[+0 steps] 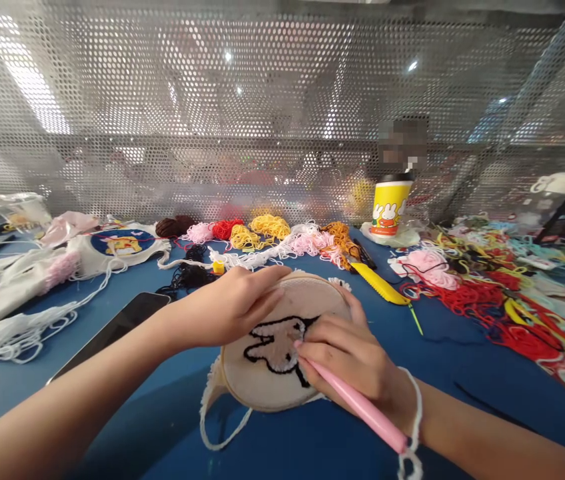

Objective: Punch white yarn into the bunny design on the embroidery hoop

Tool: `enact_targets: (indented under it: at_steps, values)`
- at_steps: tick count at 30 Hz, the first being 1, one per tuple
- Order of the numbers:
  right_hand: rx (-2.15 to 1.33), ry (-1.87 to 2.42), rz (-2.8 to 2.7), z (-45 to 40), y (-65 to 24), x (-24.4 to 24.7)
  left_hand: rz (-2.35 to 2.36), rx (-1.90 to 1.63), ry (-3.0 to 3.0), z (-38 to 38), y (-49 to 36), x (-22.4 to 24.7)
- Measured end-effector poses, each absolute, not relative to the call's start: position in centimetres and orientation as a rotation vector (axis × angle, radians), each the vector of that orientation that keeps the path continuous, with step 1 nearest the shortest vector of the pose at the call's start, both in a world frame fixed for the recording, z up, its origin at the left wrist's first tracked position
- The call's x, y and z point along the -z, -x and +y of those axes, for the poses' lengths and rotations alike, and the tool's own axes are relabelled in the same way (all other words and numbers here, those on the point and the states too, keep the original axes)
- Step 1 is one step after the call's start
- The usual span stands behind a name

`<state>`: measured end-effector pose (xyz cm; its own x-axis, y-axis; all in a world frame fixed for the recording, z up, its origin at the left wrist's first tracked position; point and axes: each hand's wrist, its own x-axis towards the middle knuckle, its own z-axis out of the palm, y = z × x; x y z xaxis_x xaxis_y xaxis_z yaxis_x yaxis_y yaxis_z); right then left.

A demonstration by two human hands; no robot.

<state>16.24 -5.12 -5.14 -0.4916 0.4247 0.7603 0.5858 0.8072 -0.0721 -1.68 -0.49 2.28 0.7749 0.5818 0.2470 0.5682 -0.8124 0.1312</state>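
My left hand (pixel 235 303) grips the upper left rim of a round embroidery hoop (pixel 242 397), its fingers curled over the edge. The pale fabric in the hoop carries a rabbit figure (pixel 275 343) outlined in black yarn, with some white loops inside the outline. In my right hand (pixel 345 353) is a pink punch needle (pixel 362 407), its tip end at the figure's middle. White yarn (pixel 417 400) trails from the tool's back end over my right wrist. The needle tip itself is hidden by my fingers.
A phone (pixel 112 327) lies left of the hoop. Beyond it are yarn bundles (pixel 270 228), another hooped piece (pixel 122 242) and a yellow cutter (pixel 380 283). A rabbit-print cup (pixel 391 207) stands back right. Tangled red yarn (pixel 482 297) spreads on the right, before a perforated metal panel (pixel 282 87).
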Motion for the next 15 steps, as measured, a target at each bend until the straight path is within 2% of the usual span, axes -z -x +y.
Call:
enact_targets:
  at_steps: [6,10,13,15]
  values:
    - [0.451,0.788,-2.206,-5.0,-16.1,5.6,0.919,-0.559,-2.922,-1.0,1.3,-2.3]
    - [0.602,0.778,-2.179,-4.9,-16.2,6.1,1.074,-0.541,-2.844,-1.0,1.7,-2.9]
    - [0.671,0.832,-2.161,-4.7,-16.5,6.6,1.187,-0.399,-2.817,-0.6,2.5,-3.6]
    - [0.687,0.873,-2.139,-4.4,-16.6,6.9,1.193,-0.172,-2.769,-0.3,3.1,-3.7]
